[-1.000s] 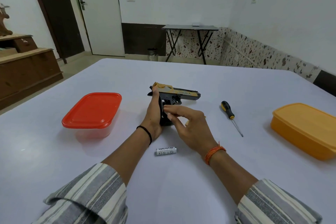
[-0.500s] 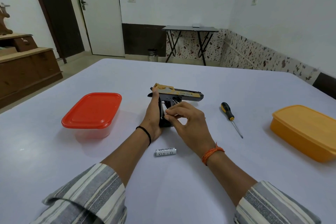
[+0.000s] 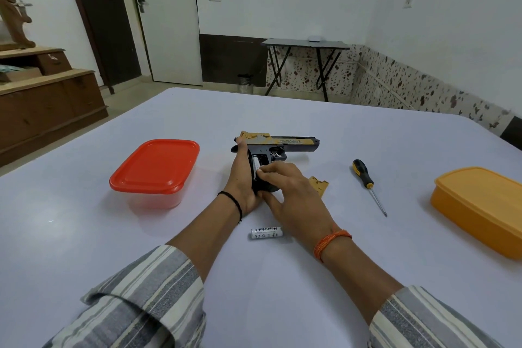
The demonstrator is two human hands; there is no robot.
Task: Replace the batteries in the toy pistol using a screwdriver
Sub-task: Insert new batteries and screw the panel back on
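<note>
Left hand (image 3: 241, 178) grips the toy pistol (image 3: 278, 144) from the left side of its handle, fingers wrapped behind it, thumb up by the rear of the slide. Right hand (image 3: 291, 192) rests against the handle from the right; its fingertips (image 3: 264, 169) pinch the lower end of 1 white battery (image 3: 256, 162), which sits upright in the open compartment of the handle. Pistol orientation: barrel pointing right, butt down toward the white table (image 3: 282, 291), roughly centre of the surface.

Loose parts on the table:
- 1 second battery (image 3: 266, 232) lying on its side, near the person, between the 2 forearms.
- 1 tan cover plate (image 3: 320, 185), flat, just right of the right hand.
- 1 screwdriver (image 3: 367, 183), black-and-yellow handle, tip toward the near edge, right of the cover plate and apart from it.

Containers: 1 red-lidded box (image 3: 155, 169) to the left, 1 orange box (image 3: 480, 206) at the far right, both closed.
</note>
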